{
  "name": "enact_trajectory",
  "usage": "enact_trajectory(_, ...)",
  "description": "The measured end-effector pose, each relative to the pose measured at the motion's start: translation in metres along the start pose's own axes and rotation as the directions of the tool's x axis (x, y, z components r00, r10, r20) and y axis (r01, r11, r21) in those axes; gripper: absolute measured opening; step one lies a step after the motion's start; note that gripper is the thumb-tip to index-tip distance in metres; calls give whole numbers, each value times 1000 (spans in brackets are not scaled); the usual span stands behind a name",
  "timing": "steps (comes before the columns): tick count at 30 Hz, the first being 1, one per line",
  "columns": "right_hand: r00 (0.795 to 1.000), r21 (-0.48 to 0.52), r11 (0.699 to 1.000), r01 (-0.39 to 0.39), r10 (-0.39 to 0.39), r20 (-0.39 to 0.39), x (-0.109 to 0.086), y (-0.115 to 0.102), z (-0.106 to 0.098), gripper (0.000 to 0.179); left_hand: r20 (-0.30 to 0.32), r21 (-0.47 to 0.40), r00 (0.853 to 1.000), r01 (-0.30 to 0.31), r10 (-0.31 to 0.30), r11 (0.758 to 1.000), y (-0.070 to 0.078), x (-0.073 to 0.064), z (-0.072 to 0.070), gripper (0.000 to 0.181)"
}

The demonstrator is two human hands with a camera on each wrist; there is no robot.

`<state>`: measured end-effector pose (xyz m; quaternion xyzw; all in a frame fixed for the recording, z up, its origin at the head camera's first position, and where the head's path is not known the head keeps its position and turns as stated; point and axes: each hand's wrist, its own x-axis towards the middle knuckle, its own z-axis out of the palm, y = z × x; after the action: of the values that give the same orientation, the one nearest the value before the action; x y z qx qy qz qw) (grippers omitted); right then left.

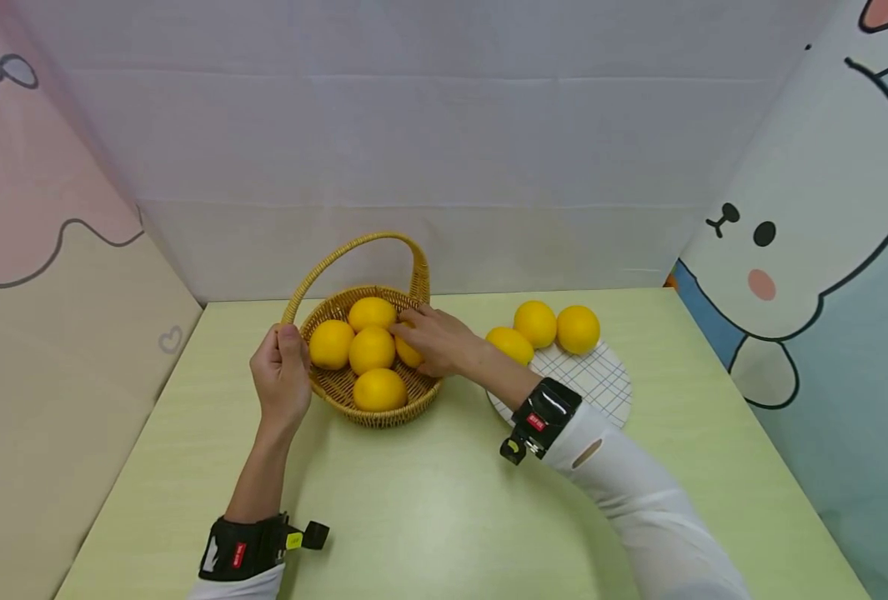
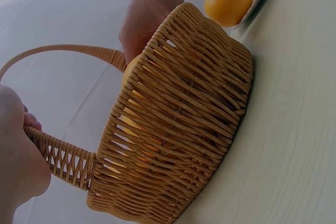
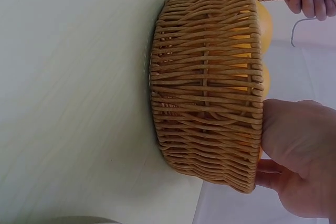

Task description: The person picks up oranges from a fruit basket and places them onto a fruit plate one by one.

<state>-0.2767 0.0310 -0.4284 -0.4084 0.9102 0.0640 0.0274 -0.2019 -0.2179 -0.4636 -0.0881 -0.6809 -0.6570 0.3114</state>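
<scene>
A woven wicker basket (image 1: 383, 418) with a tall arched handle stands on the table and holds several yellow-orange oranges (image 1: 372, 350). My left hand (image 1: 282, 375) grips the left foot of the handle, its fingers wrapped round the wicker in the right wrist view. Reaching in over the right rim, my right hand (image 1: 444, 342) has its fingers curled over an orange (image 1: 408, 353) inside the basket. Most of that orange is hidden by the hand. In the right wrist view, the basket wall (image 3: 210, 82) covers the right fingertips.
Right of the basket lies a round white plate (image 1: 609, 392) with a dark grid pattern. Three oranges (image 1: 535, 323) are at its back and left edge, partly behind the right forearm. A pale wall (image 1: 444, 167) rises behind the light green table (image 1: 413, 517), with cartoon-printed panels at both sides.
</scene>
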Motion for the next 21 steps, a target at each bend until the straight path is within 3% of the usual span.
enact_trajectory(11,1000,19,1000,2,-3,15,4,1,1,76,5,-12,1000,0,0,1000,-1,0,0,52)
enact_trajectory(21,999,91,996,14,-11,-32,-1,4,-1,78,-1,7,1000,-8,8,1000,-3,-1,0,57)
